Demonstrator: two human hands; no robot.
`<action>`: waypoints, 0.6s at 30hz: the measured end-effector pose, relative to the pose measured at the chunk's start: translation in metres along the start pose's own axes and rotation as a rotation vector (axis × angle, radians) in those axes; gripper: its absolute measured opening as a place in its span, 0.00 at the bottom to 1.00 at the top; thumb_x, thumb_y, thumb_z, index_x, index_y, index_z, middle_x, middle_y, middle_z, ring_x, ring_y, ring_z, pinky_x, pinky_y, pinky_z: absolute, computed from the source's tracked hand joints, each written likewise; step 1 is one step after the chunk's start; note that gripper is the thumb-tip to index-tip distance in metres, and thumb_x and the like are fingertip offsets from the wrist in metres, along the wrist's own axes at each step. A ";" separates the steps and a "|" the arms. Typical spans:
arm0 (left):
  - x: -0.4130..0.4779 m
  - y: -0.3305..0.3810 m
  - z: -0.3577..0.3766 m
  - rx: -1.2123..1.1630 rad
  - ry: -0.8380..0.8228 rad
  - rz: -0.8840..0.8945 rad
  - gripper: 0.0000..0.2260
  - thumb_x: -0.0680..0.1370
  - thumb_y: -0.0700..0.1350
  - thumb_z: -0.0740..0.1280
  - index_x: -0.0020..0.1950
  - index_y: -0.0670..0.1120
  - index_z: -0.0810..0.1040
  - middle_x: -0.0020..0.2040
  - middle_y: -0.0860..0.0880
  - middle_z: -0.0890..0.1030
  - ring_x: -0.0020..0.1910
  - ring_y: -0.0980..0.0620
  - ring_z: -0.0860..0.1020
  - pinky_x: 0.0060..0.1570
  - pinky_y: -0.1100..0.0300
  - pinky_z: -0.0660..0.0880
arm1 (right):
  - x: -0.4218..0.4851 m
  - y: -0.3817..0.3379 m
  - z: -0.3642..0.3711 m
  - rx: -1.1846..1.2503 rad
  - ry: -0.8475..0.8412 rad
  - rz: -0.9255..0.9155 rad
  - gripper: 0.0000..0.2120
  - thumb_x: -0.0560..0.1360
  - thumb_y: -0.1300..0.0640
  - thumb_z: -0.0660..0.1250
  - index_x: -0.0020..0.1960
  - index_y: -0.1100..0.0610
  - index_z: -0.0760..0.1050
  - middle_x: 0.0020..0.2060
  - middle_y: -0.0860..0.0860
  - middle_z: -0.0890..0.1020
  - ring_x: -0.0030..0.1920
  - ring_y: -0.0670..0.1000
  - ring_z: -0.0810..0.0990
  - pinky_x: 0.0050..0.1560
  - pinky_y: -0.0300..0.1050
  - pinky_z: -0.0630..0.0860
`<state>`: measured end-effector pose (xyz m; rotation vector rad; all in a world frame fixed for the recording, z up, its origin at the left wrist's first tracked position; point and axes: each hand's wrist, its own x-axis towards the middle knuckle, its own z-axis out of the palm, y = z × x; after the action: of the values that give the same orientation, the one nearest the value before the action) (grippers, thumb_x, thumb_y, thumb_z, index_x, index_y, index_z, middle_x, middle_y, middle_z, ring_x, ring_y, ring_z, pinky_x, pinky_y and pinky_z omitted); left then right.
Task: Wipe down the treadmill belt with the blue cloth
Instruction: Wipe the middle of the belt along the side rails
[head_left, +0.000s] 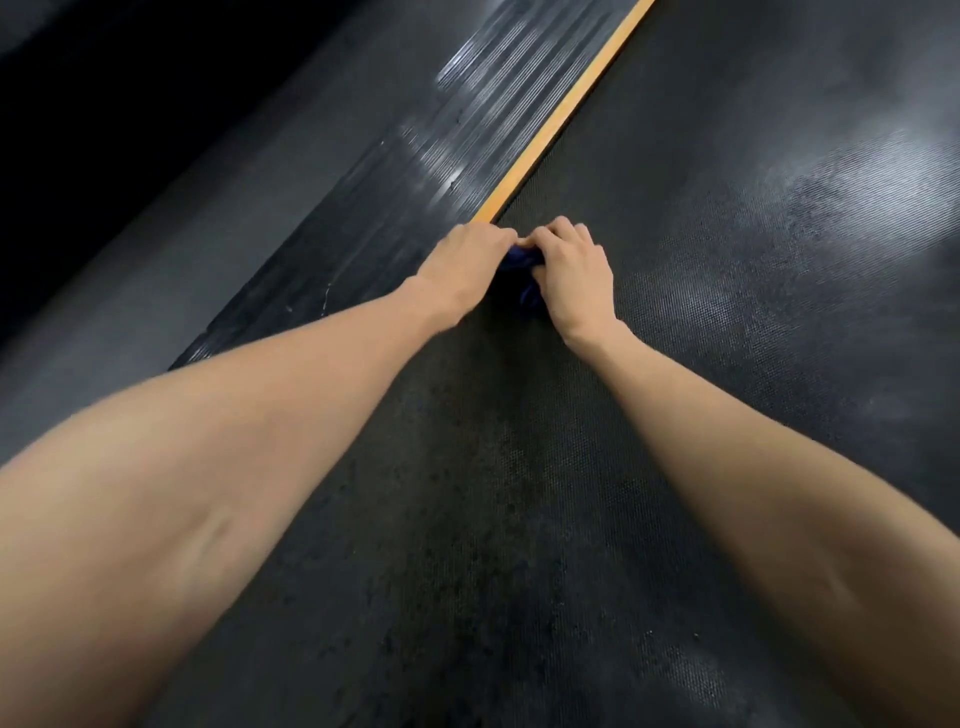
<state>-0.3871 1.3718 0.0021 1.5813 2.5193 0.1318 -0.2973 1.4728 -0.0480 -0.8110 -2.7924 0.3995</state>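
Head view looked down on the dark textured treadmill belt (675, 312), spreading out under both hands and away to the right of the right hand, with pale glare patches out there. Off beyond the left hand ran the ribbed black side rail (415, 171). An orange strip (561, 114) followed the belt's edge, its near end vanishing just behind the left hand's knuckles. Both bare forearms reached forward. Left hand (462, 270) and right hand (576, 275) sat fingertip to fingertip, fingers curled down, each gripping the blue cloth (522, 275). That cloth was bunched small between the two hands, down on the belt, and mostly hidden. Only a dark blue fold showed between the palms.
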 end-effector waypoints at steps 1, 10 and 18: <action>-0.001 -0.001 -0.001 -0.010 -0.009 -0.003 0.07 0.78 0.34 0.57 0.53 0.39 0.72 0.50 0.39 0.76 0.45 0.40 0.75 0.39 0.55 0.65 | -0.001 -0.002 0.002 0.049 0.014 0.029 0.14 0.74 0.64 0.62 0.57 0.55 0.76 0.54 0.53 0.76 0.55 0.56 0.71 0.49 0.51 0.68; -0.097 0.008 0.033 -0.101 0.107 0.156 0.16 0.72 0.32 0.65 0.57 0.44 0.72 0.45 0.45 0.77 0.44 0.46 0.74 0.39 0.57 0.69 | -0.119 -0.024 0.002 0.214 0.030 -0.040 0.16 0.72 0.64 0.66 0.59 0.58 0.75 0.54 0.53 0.77 0.52 0.55 0.73 0.52 0.50 0.73; -0.173 0.008 0.042 -0.156 0.076 0.256 0.12 0.68 0.35 0.70 0.50 0.43 0.79 0.45 0.47 0.81 0.43 0.49 0.78 0.40 0.56 0.79 | -0.183 -0.048 -0.004 0.238 -0.110 -0.140 0.20 0.69 0.62 0.70 0.60 0.57 0.73 0.46 0.52 0.75 0.43 0.52 0.74 0.42 0.44 0.74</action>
<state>-0.2987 1.2185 -0.0223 1.8562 2.2828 0.4166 -0.1688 1.3341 -0.0509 -0.5537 -2.8055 0.7539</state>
